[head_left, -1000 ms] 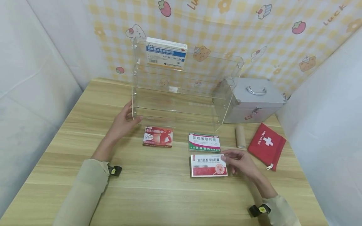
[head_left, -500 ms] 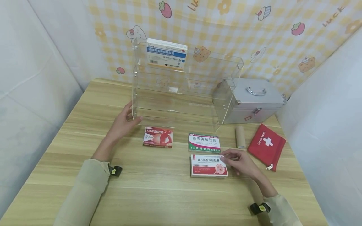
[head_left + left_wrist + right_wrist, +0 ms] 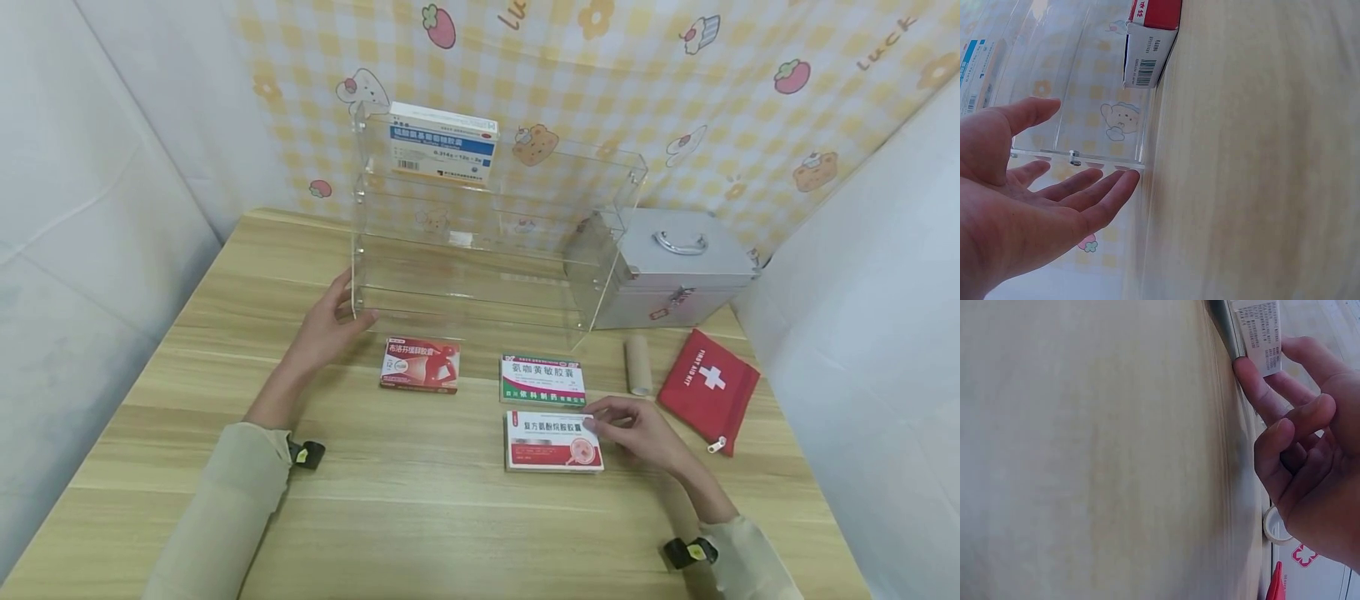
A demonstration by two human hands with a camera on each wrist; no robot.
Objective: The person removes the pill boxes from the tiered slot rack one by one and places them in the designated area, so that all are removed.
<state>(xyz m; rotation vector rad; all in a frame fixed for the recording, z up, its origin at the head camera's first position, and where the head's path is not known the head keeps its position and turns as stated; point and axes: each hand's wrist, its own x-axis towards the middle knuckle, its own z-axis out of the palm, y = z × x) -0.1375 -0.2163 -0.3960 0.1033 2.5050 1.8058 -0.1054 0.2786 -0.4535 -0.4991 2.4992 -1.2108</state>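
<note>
My right hand (image 3: 637, 429) pinches the right end of a white-and-red medicine box (image 3: 551, 446) by thumb and finger. In the right wrist view that medicine box (image 3: 1263, 337) shows its printed end, with the thumb on one side and a fingertip at the opposite edge. My left hand (image 3: 330, 321) touches the left side of a clear acrylic rack (image 3: 480, 271). The left wrist view shows its fingers (image 3: 1107, 206) straight along the outside of the side panel, the thumb apart on the other side. A green-and-white medicine box (image 3: 542, 379) lies just behind the pinched one.
A red medicine box (image 3: 420, 365) lies before the rack. A blue-and-white box (image 3: 442, 146) stands on the rack's top tier. To the right are a cardboard tube (image 3: 637, 367), a red first aid pouch (image 3: 708, 392) and a silver case (image 3: 675, 267) beside the rack.
</note>
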